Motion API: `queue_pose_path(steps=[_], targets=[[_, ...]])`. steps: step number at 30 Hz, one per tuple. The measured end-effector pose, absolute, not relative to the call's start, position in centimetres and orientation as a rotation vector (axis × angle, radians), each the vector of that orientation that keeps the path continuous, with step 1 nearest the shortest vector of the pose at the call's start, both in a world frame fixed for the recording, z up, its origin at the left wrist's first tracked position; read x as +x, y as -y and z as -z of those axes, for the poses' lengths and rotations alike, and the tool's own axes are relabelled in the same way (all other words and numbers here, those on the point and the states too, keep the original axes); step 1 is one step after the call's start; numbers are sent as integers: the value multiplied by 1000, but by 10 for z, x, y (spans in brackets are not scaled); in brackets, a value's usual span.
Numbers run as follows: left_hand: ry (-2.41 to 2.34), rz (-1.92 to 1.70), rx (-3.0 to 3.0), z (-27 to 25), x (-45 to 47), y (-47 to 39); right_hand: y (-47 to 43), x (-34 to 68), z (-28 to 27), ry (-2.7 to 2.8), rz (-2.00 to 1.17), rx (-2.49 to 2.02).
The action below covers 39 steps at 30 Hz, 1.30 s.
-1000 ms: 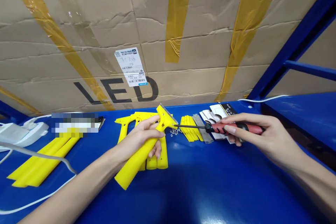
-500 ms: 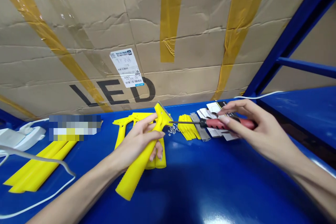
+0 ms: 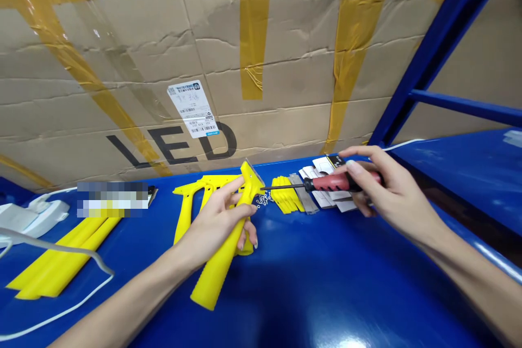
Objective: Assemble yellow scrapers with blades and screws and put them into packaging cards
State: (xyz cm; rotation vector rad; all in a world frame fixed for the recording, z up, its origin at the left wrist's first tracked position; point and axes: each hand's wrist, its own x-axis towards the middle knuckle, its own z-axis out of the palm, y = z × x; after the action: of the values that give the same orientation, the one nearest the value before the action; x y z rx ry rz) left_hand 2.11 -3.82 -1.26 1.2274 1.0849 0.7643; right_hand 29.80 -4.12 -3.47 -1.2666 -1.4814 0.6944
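Observation:
My left hand (image 3: 222, 212) is closed round the neck of a yellow plastic scraper (image 3: 220, 261), whose head with a thin metal blade points up and away. In my right hand (image 3: 381, 185) is a screwdriver (image 3: 332, 183) with a red and black handle, lying nearly level. Its thin shaft reaches left to the scraper's head; whether the tip sits in a screw I cannot tell. Behind my left hand lie more yellow scraper handles (image 3: 185, 212). Beneath the shaft are small metal nuts or washers (image 3: 262, 200), yellow plastic pieces (image 3: 285, 198) and grey metal blades (image 3: 305, 196).
White printed cards (image 3: 320, 174) lie beyond the blades on the blue shelf (image 3: 293, 283). A taped cardboard box (image 3: 293, 92) stands behind. At left are several yellow scrapers (image 3: 69, 261), a white power strip (image 3: 36, 215) and a looping cable (image 3: 81, 304). A blue frame post (image 3: 428, 54) rises at right.
The right-hand fingers have shifted on the screwdriver handle, the index finger lifting and stretching out. The scraper is slightly more upright, and the view has moved a little to the right.

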Motion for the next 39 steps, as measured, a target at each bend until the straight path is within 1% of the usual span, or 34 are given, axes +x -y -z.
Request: queue_pose_path(steps=[4, 8, 13, 17, 20, 25, 29, 32, 36, 39], targets=[[-1079, -753, 1240, 15, 23, 39, 43, 298, 34, 1471, -605, -1152], [-1076, -728, 1251, 17, 25, 40, 44, 299, 31, 1443, -756, -1179], [-1075, -718, 1257, 18, 25, 43, 45, 302, 29, 1395, -819, -1141], [-1100, -753, 1256, 16, 25, 43, 44, 303, 30, 1420, -801, -1115], [-1103, -770, 1251, 16, 24, 41, 43, 302, 31, 1411, -882, -1126], [-1100, -765, 1246, 17, 23, 42, 43, 299, 31, 1395, -860, -1100], [-1083, -768, 1221, 17, 24, 44, 43, 299, 33, 1359, -853, -1189], [-1093, -780, 1189, 18, 25, 44, 43, 299, 33, 1327, -898, -1085], [-1109, -769, 1197, 18, 24, 42, 43, 296, 31, 1314, -933, -1158], [-1126, -776, 1196, 17, 24, 42, 43, 295, 32, 1316, -922, -1088]])
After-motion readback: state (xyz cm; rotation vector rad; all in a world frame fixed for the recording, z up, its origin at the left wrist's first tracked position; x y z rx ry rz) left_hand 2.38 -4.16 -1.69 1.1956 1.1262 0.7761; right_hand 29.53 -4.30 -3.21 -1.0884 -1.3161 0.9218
